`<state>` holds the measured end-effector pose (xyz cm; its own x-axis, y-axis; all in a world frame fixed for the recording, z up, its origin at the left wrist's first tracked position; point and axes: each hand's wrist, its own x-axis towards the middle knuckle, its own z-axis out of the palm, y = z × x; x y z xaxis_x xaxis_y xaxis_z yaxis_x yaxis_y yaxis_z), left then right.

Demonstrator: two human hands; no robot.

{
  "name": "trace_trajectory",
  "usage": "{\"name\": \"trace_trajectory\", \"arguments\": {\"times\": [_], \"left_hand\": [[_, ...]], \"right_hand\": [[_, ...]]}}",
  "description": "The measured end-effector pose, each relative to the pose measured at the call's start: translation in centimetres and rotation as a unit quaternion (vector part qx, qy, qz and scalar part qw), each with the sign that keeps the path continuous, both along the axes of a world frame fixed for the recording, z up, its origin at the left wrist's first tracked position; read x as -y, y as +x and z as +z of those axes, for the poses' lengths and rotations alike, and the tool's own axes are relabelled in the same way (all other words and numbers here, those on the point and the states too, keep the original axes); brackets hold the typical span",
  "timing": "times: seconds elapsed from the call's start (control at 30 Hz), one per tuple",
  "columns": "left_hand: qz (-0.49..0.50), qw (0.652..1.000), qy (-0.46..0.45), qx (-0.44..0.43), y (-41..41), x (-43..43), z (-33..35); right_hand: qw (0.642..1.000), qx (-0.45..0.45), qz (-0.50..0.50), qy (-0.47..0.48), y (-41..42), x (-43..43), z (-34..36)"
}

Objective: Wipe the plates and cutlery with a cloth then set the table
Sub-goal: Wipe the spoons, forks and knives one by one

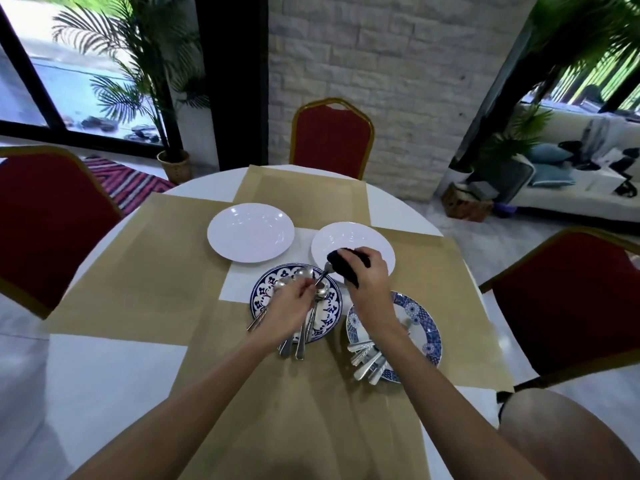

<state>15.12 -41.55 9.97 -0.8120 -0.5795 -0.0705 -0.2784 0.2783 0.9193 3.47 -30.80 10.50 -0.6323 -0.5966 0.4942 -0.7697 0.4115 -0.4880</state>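
**Wiping one piece of cutlery, mid-step**

Right hand (369, 278) is wrapped round a bunched dark cloth (341, 263). Left hand (289, 308) pinches a thin metal utensil (323, 276) at its near end; the far end runs into the cloth. Fork or spoon: can't tell, tip is hidden. Both hands hover between the floral blue plate (259, 296) and the right white plate (349, 233).

My read on doing it well: firm left pinch, draw the piece through the cloth full length, rotate, repeat. Work above the plates so a slip lands there. Park wiped pieces apart from unwiped.

Spoons (304, 271) lie on the floral blue plate, handles overhanging its near rim. Just to its right, a patterned plate (427, 329) carries a cutlery stack (367, 360), also overhanging. The left white plate (251, 232) sits further back.

Surface: round white table (104, 375) under tan placemats (156, 265). Red chairs with gold frames stand around it, one chair opposite (330, 136). White brick wall behind, palms both sides, sofa far right.
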Motion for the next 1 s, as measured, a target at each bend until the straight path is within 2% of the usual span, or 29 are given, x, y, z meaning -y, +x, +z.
{"name": "trace_trajectory", "arguments": {"times": [0.13,0.23,0.37,0.53,0.63,0.7,0.77,0.8,0.87,0.93,1.0], "left_hand": [[-0.021,0.999,-0.027,-0.029,0.0,-0.6,-0.1],[-0.027,0.999,-0.001,-0.041,0.7,-1.5,-0.1],[0.008,0.997,0.021,-0.072,0.4,-1.8,0.1],[-0.022,0.996,0.041,-0.074,0.5,-2.0,0.1],[-0.01,0.996,0.052,-0.067,0.4,-2.0,0.0],[-0.022,0.997,0.048,-0.059,0.6,-2.0,0.2],[-0.043,0.998,0.03,-0.039,0.8,-2.1,0.2],[-0.05,0.998,0.024,-0.034,0.7,-2.2,0.3],[-0.048,0.997,0.042,-0.034,0.7,-2.1,0.4],[-0.028,0.998,0.06,-0.023,0.5,-1.7,0.3],[-0.003,0.998,0.06,0.005,0.6,-1.5,0.4]], "right_hand": [[0.997,-0.061,0.017,0.048,0.1,-0.1,-1.2],[0.995,-0.074,-0.025,0.06,-0.3,-0.1,-0.9],[0.98,-0.168,0.005,0.11,0.3,-0.2,-0.1],[0.979,-0.164,-0.069,0.102,-1.0,-0.8,0.3],[0.969,-0.2,-0.014,0.145,-0.2,-1.5,-0.1],[0.98,-0.147,-0.021,0.13,-1.3,-1.8,-0.1],[0.995,-0.001,-0.056,0.078,-2.3,-1.9,0.7],[0.994,0.072,-0.075,0.025,-2.6,-1.8,1.4],[0.976,0.159,-0.132,-0.061,-2.8,-1.9,2.5],[0.965,0.179,-0.164,-0.098,-2.8,-2.2,3.4],[0.971,0.14,-0.178,-0.08,-2.9,-2.5,3.5]]}}
